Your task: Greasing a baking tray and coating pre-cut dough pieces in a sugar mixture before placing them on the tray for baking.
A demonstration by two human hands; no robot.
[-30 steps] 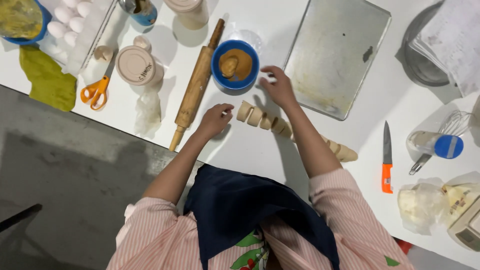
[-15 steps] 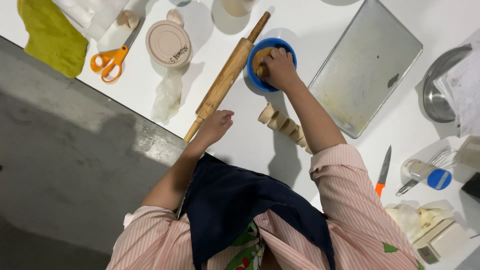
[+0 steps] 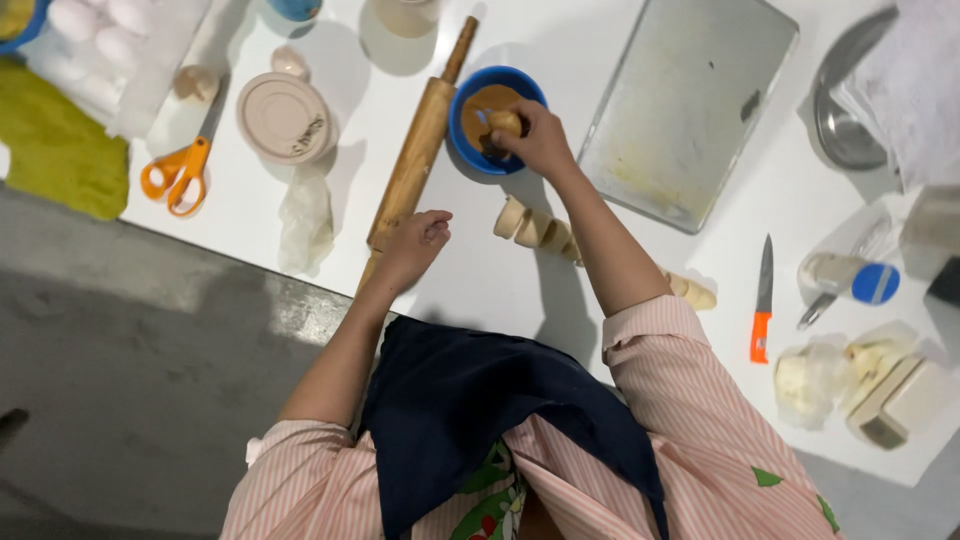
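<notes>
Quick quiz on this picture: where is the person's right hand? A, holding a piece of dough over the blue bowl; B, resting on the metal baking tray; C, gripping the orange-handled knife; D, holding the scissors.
A: the right hand holds a piece of dough over the blue bowl of brown powder, while the orange-handled knife, the baking tray and the scissors lie untouched.

Bright overhead light; crisp shadows (edges soft)

A small pale dough piece [image 3: 503, 122] is held over a round blue bowl [image 3: 470, 150] with brown powder inside. More cut dough pieces [image 3: 535, 227] are lined up in a row on the white table, just below the bowl.
</notes>
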